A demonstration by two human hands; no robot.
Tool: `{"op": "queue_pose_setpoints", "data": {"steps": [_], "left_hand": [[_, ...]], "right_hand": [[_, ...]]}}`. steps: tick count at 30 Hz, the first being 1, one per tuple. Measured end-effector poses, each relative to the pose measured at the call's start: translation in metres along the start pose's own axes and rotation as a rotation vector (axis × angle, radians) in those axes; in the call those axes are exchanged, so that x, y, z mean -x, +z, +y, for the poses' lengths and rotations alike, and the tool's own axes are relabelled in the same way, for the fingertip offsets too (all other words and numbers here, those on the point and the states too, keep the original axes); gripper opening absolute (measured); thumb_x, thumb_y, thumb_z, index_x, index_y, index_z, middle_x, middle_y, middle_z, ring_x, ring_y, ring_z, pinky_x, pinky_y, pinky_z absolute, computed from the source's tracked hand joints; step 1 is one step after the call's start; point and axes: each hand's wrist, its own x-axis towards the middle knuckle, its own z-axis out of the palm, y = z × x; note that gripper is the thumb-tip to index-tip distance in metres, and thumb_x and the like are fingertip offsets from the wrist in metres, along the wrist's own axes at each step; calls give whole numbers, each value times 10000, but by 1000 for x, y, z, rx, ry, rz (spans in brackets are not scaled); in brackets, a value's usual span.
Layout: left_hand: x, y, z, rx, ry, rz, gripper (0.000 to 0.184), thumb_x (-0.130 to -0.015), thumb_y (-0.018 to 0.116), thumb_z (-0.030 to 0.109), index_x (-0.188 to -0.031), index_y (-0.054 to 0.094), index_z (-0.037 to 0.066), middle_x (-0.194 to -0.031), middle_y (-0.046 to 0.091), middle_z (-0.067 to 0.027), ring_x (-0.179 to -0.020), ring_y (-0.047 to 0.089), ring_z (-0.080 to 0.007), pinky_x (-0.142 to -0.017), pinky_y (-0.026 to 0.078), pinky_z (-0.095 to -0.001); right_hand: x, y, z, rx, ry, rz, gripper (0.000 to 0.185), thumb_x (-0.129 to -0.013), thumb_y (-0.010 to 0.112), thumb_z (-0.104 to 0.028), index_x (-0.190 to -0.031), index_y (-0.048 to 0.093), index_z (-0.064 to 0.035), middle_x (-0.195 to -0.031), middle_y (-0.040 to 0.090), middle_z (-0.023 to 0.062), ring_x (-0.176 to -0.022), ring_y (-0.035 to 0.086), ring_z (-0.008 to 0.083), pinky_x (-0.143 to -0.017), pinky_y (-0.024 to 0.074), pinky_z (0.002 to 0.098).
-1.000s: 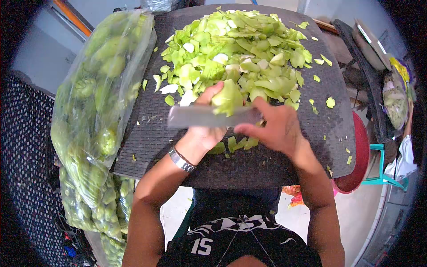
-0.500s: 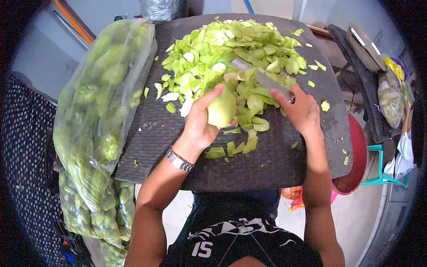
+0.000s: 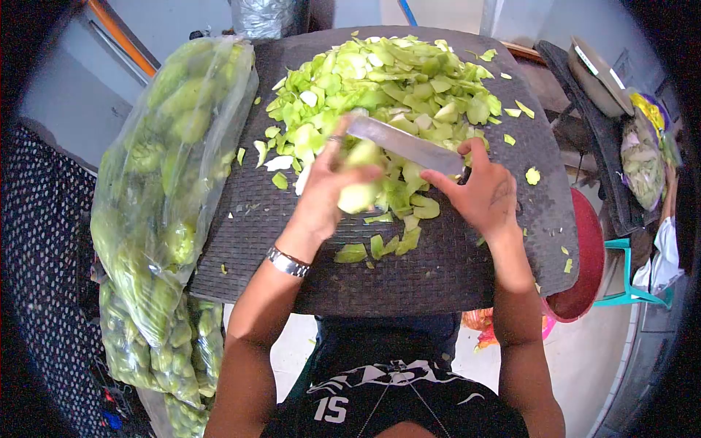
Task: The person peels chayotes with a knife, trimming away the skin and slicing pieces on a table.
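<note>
My left hand, with a metal watch on the wrist, is closed around a pale green vegetable that is blurred by motion. My right hand grips the handle end of a broad knife. The blade points to the upper left, just above the vegetable, and its tip is near my left fingers. Behind both hands a large heap of green peelings lies on the dark woven tabletop. A few loose peelings sit close below the vegetable.
A long plastic bag of green vegetables lies along the table's left side, with more filled bags below. A red tub and a teal stool stand at the right. Another bag is at the far right.
Since half a second ago, the knife has swung over toward my left hand, and my right hand has shifted slightly left. The vegetable has turned in my left hand.
</note>
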Motion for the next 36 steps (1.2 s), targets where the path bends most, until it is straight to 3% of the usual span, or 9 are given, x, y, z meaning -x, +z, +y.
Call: {"op": "queue_pose_setpoints", "data": {"steps": [3, 6, 13, 17, 21, 23, 26, 30, 36], "left_hand": [[-10, -21, 6, 212, 90, 285, 466, -954, 653, 240, -1353, 510, 47, -1007, 693, -154, -814, 707, -292, -656, 592, -391], [-11, -32, 15, 492, 34, 294, 350, -997, 576, 357, -1172, 562, 54, -1000, 683, -135, -855, 698, -308, -712, 574, -417], [-11, -25, 7, 446, 11, 281, 370, -1055, 480, 360, -1235, 582, 53, -1113, 689, -164, -987, 679, -302, -852, 565, -439], [-7, -15, 11, 503, -11, 165, 427, -1071, 474, 374, -1326, 532, 36, -1172, 672, -192, -1085, 668, -351, -906, 564, -467], [-11, -15, 3, 443, -2, 2, 493, -1069, 501, 416, -1349, 510, 11, -1231, 650, -223, -1160, 649, -386, -936, 563, -453], [-10, -14, 1, 476, 1, -6, 476, -1060, 524, 436, -1285, 541, 17, -1137, 657, -182, -1024, 665, -332, -866, 566, -398], [-12, -13, -9, 511, -18, 114, 427, -1048, 547, 455, -1148, 595, 43, -985, 643, -124, -858, 629, -265, -786, 549, -378], [-8, 1, -9, 599, -4, 195, 535, -1037, 512, 565, -1052, 591, 36, -966, 650, -136, -887, 637, -275, -808, 542, -413], [4, 22, 5, 534, 50, 298, 543, -1022, 475, 642, -1047, 583, 110, -998, 655, -155, -894, 658, -308, -831, 573, -463]], "right_hand": [[-2, -3, 3, -61, 67, -5, 678, -815, 770, -636, -1111, 564, -62, -801, 711, 267, -808, 724, 457, -702, 566, 528], [-5, -4, 4, -208, 140, -19, 613, -865, 743, -601, -1068, 596, -41, -820, 711, 272, -841, 717, 469, -727, 555, 522], [-4, 6, 5, -566, 63, -123, 529, -982, 642, -539, -999, 661, -11, -776, 702, 213, -744, 711, 368, -703, 536, 450], [2, 10, 1, -810, 120, -382, 442, -1070, 509, -510, -1090, 596, -78, -559, 458, -25, -450, 433, 66, -423, 318, 246], [5, -6, -6, -1048, 209, -661, 566, -1039, 492, -612, -1129, 596, -63, -564, 494, 16, -469, 482, 108, -451, 351, 287], [10, 0, -11, -1142, 208, -706, 566, -1048, 458, -621, -1158, 576, -78, -548, 467, -4, -440, 437, 92, -425, 303, 267], [24, 7, -27, -1099, 175, -600, 556, -1060, 463, -586, -1176, 576, -54, -549, 506, 38, -471, 493, 123, -452, 369, 311], [37, -5, -66, -888, 125, -517, 515, -1069, 510, -493, -1225, 572, -7, -629, 590, 144, -557, 586, 196, -562, 470, 408], [57, 11, -93, -1072, 221, -549, 514, -1096, 442, -476, -1288, 566, -16, -617, 566, 67, -525, 563, 148, -522, 452, 352]]}}
